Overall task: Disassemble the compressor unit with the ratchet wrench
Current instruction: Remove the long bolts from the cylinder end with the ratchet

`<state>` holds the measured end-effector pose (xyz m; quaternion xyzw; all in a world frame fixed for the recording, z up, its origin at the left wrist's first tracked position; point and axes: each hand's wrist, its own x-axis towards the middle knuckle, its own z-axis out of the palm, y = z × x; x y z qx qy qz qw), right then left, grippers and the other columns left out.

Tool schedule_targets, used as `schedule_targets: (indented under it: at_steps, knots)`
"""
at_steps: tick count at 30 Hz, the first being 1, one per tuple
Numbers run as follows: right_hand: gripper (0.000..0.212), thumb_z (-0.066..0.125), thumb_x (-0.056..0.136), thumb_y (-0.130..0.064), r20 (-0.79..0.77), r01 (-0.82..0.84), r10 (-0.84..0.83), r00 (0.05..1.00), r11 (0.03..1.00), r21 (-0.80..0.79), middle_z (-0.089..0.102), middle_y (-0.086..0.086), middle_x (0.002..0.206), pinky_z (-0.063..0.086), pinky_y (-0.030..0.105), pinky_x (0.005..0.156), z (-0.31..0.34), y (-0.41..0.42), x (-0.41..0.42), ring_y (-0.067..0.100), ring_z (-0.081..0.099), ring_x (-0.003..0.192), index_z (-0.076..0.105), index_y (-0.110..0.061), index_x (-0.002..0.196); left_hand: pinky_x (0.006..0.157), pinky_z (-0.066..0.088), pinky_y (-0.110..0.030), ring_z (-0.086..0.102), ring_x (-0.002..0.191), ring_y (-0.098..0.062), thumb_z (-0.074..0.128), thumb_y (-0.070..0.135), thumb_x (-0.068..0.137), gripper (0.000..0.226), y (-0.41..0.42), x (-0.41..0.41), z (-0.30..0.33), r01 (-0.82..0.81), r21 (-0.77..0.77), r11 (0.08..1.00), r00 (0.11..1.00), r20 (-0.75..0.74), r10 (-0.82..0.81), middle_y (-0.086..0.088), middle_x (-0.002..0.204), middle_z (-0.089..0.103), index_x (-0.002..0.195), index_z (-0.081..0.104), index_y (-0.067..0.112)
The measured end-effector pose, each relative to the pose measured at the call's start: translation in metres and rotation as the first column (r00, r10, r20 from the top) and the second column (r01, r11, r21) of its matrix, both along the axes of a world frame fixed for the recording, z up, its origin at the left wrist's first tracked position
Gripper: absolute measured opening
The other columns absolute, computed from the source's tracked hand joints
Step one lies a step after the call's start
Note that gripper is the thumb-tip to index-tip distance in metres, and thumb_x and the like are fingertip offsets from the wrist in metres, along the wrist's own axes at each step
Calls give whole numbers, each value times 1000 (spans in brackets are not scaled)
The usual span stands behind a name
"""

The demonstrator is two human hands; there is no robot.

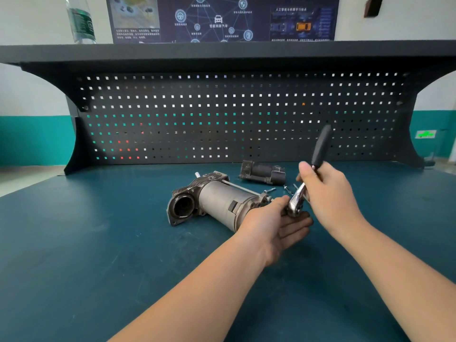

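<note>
- Compressor (pixel 217 203) lies on its side on the bench (pixel 98 243), end bolts facing the person.
- Left hand (pixel 269 223) cups that end, fingers relaxed, steadying it.
- Right hand (pixel 325 193) grasps the ratchet (pixel 306 183), head at the bolt.

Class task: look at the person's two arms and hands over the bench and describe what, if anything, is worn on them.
Both forearms are bare up to the frame's lower edge: no sleeves show. The left hand and right hand wear no gloves, and no watch, ring or wristband can be seen on either wrist or on the visible fingers.
</note>
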<state>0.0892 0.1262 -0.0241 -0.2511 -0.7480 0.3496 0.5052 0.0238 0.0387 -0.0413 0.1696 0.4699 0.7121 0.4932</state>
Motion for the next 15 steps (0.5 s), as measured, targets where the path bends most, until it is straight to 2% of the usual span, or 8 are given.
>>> schedule_targets:
  at_steps: [1,3,5,7,9,11,13,15]
  knots:
    - [27,52,94,-34,-17,-38,40,999,993,110,55,-1,58,38,19,54,0,-5,2,7,48,54,55,-20,71,52,58,-26,70,56,-17,55,27,94,25,0,0,0,3,0,1000,1000,-4,-3,-12,72,71,96,64,3]
    - [26,55,94,-31,1,-107,109,994,966,234,56,5,59,38,19,55,-1,-11,5,10,49,55,52,-25,69,55,59,-27,70,57,-17,56,27,94,22,-1,-1,-1,11,0,1000,1000,1,-11,-10,68,72,92,66,7]
    - [27,55,94,-30,1,-126,130,992,962,241,53,5,57,37,20,54,-4,-11,4,11,47,54,50,-28,68,55,59,-27,70,55,-16,55,25,95,21,0,-1,-2,12,3,1000,1000,6,-12,-8,64,71,90,65,8]
    - [26,53,95,-33,-24,-75,80,996,982,174,52,-2,58,36,14,53,-5,-10,1,4,46,54,52,-26,70,56,59,-28,69,54,-17,53,23,95,20,1,0,-2,4,4,1000,1000,5,-4,-8,63,70,94,64,6]
    - [29,49,95,-36,-31,17,-16,999,999,27,55,-5,62,37,16,54,-5,-5,-4,3,48,56,54,-21,71,54,59,-28,69,54,-17,53,22,95,22,2,1,-2,0,1,1000,1000,1,0,-9,62,70,94,63,3]
    - [32,46,95,-36,46,82,-74,996,975,-205,53,-2,60,36,28,55,-6,6,-7,13,48,55,56,-14,74,51,58,-26,69,52,-17,53,23,96,23,2,1,-1,-2,-3,1000,1000,0,2,-10,62,70,91,62,2]
    - [34,45,95,-36,122,76,-18,992,867,-493,46,3,56,30,27,50,-8,15,-8,18,39,47,52,-10,73,50,57,-25,68,51,-15,51,25,96,26,2,2,-1,7,-2,1000,1000,-1,-7,-9,60,70,87,62,3]
    - [36,44,95,-36,125,19,93,988,725,-689,40,4,54,25,24,46,-12,19,-8,17,32,43,46,-13,69,51,56,-23,67,49,-13,48,26,98,29,3,2,-1,19,-1,1000,1000,-6,-19,-7,58,69,83,61,4]
